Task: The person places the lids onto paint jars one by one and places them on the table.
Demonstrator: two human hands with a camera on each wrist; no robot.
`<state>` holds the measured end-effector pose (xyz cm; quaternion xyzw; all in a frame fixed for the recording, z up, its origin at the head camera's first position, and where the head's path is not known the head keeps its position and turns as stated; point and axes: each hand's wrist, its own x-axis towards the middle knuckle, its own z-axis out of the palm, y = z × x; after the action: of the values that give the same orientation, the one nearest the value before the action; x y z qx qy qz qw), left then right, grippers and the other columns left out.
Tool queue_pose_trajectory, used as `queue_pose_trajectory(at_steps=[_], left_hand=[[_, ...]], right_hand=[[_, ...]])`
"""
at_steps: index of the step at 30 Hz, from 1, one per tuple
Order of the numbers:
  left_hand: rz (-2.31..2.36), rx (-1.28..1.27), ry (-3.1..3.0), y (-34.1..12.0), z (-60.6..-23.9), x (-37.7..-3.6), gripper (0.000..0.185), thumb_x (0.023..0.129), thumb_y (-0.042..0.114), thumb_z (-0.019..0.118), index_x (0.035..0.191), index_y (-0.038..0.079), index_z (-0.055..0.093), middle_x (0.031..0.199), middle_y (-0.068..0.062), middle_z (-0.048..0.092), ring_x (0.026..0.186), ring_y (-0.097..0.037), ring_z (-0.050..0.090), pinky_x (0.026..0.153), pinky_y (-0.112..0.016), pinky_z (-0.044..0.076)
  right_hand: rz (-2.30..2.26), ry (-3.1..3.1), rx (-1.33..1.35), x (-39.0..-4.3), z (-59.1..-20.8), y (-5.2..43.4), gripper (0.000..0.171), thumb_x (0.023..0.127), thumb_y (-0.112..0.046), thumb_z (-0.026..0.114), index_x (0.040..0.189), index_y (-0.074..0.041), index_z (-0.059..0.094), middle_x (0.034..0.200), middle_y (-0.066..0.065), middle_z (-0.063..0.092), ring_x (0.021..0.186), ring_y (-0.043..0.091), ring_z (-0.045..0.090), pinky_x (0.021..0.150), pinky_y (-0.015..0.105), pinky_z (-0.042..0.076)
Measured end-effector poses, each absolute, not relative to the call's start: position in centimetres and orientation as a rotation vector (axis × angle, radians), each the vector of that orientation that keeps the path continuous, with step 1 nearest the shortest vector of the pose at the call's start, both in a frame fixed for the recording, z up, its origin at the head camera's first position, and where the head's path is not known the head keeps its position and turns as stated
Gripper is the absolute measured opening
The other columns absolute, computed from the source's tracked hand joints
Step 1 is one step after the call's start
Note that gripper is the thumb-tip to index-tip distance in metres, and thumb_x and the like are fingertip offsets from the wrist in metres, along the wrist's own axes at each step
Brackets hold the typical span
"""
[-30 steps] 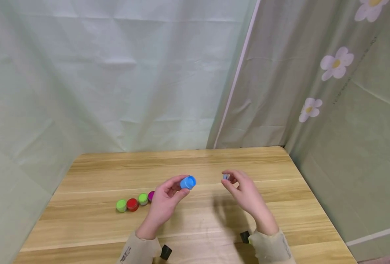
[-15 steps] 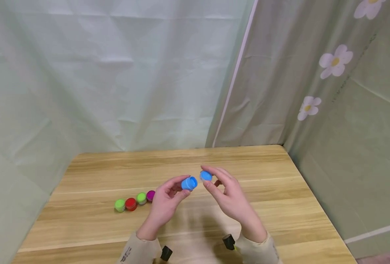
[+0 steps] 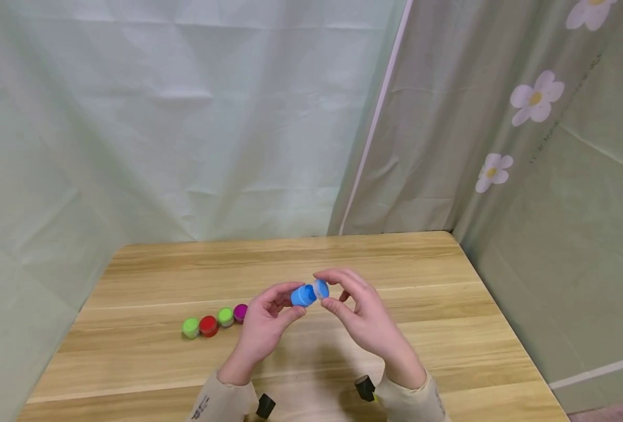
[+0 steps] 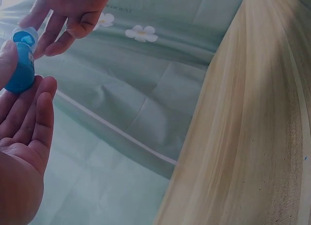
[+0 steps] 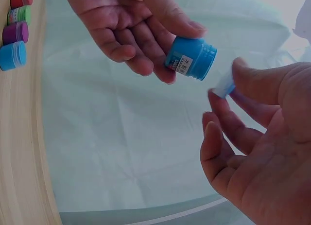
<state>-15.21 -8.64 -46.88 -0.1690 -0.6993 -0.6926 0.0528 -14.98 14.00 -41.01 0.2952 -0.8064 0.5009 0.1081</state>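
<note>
My left hand holds a small blue jar between thumb and fingers above the wooden table, its open mouth turned toward the right hand. My right hand pinches a small blue lid right at the jar's mouth. The left wrist view shows the jar with the lid just above it. From the right wrist, a small gap shows between the labelled jar and the lid.
A row of small closed jars stands on the table left of my hands: green, red, green, purple. The right wrist view shows another blue one in that row. Pale curtains hang behind and to the right.
My right hand has moved left with the lid, from well apart to right at the jar's mouth. The left hand and the jar have stayed almost in place.
</note>
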Motion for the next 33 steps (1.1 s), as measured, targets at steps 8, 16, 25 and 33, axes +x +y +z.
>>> queue_pose_trajectory(at_steps=[8,16,25,33], left_hand=[[-2.108,-0.512,-2.135,-8.59,-46.93,-15.28,0.039,0.094,0.0,0.081,0.131,0.002,0.071,0.119,-0.013,0.072,0.101,-0.022,0.068,0.092,-0.031,0.059],[-2.11,-0.613,-2.086,-8.58,-47.24,-15.28,0.037,0.095,0.0,0.079,0.131,0.001,0.07,0.115,-0.007,0.074,0.099,-0.019,0.069,0.091,-0.033,0.059],[-2.098,-0.625,-2.085,-8.57,-47.22,-15.21,0.037,0.094,-0.001,0.08,0.131,0.001,0.071,0.117,-0.008,0.074,0.099,-0.02,0.069,0.092,-0.033,0.059],[-2.094,-0.667,-2.072,-8.56,-47.31,-15.33,0.036,0.094,-0.002,0.08,0.129,0.001,0.072,0.117,-0.006,0.075,0.098,-0.019,0.07,0.09,-0.031,0.059]], right_hand=[[1.329,-2.415,0.906,-14.86,-41.02,13.84,0.045,0.099,-0.007,0.076,0.141,-0.02,0.069,0.138,-0.004,0.065,0.124,0.019,0.057,0.084,0.037,0.056],[1.29,-2.426,0.938,-14.77,-41.08,13.82,0.043,0.098,-0.008,0.077,0.139,-0.021,0.071,0.134,-0.006,0.065,0.119,0.017,0.056,0.085,0.034,0.055],[1.249,-2.44,0.932,-14.65,-41.1,13.77,0.047,0.096,-0.007,0.08,0.139,-0.022,0.07,0.136,-0.007,0.066,0.121,0.017,0.056,0.085,0.035,0.055],[1.188,-2.409,0.952,-14.69,-41.12,13.82,0.044,0.093,-0.003,0.081,0.132,-0.021,0.073,0.132,-0.007,0.068,0.121,0.019,0.056,0.087,0.036,0.055]])
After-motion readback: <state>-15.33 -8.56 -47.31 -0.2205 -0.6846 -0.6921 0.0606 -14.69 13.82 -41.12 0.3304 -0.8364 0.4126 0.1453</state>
